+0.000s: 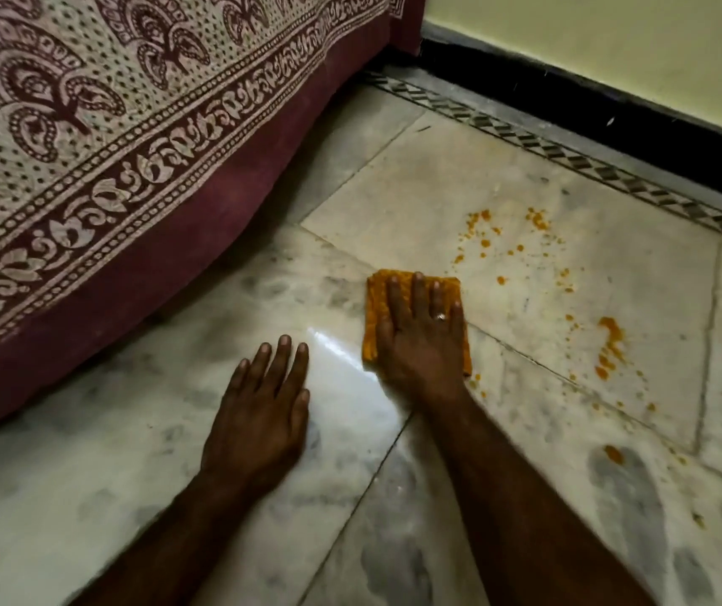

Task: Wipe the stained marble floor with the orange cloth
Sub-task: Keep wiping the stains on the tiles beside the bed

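My right hand (420,330) lies flat with fingers straight and spread, pressing the folded orange cloth (376,308) onto the marble floor (140,439) just right of the frame's centre. A ring (440,317) sits on one finger. My left hand (263,408) rests palm down on bare marble at lower centre, fingers straight, holding nothing. Orange stains (610,343) speckle the tiles to the right of the cloth. A patterned bedcover (88,124) fills the upper left.

Glossy veined marble floor (394,190), nubbly woven orange cloth (376,299), matt printed cotton bedspread (88,102), metal ring (440,317).
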{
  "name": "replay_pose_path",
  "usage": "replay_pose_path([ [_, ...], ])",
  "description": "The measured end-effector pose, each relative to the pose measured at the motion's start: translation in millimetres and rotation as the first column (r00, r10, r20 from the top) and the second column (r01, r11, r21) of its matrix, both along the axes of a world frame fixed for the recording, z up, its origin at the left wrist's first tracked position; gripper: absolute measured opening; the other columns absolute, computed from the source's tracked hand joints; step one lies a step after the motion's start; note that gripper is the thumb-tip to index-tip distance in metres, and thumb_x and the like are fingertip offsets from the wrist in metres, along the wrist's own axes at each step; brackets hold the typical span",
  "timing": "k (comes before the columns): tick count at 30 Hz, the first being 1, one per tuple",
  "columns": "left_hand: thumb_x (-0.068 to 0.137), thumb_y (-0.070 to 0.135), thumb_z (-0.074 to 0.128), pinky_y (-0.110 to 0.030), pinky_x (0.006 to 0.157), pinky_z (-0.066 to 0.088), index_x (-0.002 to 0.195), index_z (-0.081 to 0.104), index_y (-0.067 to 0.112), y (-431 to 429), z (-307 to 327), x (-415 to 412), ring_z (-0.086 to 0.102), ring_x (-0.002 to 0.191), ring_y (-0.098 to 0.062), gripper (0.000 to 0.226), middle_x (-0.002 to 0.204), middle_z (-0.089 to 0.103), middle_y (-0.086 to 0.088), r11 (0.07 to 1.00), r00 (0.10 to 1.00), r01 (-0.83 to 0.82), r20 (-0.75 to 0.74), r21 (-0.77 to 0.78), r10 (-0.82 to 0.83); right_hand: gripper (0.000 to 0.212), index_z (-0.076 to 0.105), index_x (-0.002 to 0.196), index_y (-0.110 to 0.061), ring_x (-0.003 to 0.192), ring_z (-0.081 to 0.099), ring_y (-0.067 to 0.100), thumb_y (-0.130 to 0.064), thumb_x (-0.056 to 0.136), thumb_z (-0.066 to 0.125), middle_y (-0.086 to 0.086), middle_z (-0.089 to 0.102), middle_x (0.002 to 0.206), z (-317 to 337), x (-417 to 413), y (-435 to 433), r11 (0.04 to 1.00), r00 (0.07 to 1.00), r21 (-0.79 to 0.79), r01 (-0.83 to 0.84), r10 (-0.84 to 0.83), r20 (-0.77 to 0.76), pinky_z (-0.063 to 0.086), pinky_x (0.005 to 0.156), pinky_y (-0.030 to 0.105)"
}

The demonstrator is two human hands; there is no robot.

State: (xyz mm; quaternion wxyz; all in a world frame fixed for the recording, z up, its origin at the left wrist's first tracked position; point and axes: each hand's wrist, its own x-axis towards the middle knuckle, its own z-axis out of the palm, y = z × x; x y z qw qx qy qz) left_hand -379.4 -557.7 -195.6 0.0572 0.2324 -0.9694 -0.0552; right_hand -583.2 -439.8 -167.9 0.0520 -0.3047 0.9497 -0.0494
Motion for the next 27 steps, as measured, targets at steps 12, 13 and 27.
replay_pose_path([
  [12, 0.101, 0.031, 0.029, -0.043, 0.121, 0.018, 0.15, 0.042, 0.003, 14, -3, -55, 0.038, 0.146, -0.03, 0.058, 0.158, 0.038, -0.017, 0.999, 1.0, 0.029, -0.011, -0.014, -0.029, 0.065, 0.014, 0.161, -0.026, 0.156, 0.003, 0.035, -0.047, 0.1, 0.015, 0.009, 0.01, 0.169, -7, 34, 8, 0.987, 0.989, -0.072, -0.142, 0.144, 0.027, -0.004, 0.124, 0.055],
  [13, 0.101, 0.034, 0.024, -0.04, 0.122, 0.012, 0.155, 0.034, 0.006, 13, -3, -55, 0.031, 0.15, -0.025, 0.061, 0.163, 0.03, -0.012, 1.0, 1.0, 0.029, -0.001, -0.007, -0.029, 0.064, 0.01, 0.162, -0.028, 0.156, -0.001, 0.033, -0.047, 0.101, 0.014, 0.007, 0.007, 0.17, -5, 17, 0, 0.985, 0.986, -0.057, -0.162, 0.164, 0.024, -0.007, 0.124, 0.053],
  [27, 0.099, 0.037, 0.015, -0.038, 0.124, 0.008, 0.156, 0.026, 0.002, 23, -1, -57, 0.026, 0.152, -0.027, 0.068, 0.164, 0.025, -0.014, 0.999, 1.0, 0.014, 0.014, 0.041, -0.014, 0.067, 0.017, 0.161, -0.017, 0.154, 0.008, 0.038, -0.044, 0.099, 0.019, 0.015, 0.013, 0.167, -10, 80, 101, 0.986, 0.988, -0.071, 0.15, -0.151, -0.01, 0.003, 0.121, 0.055],
])
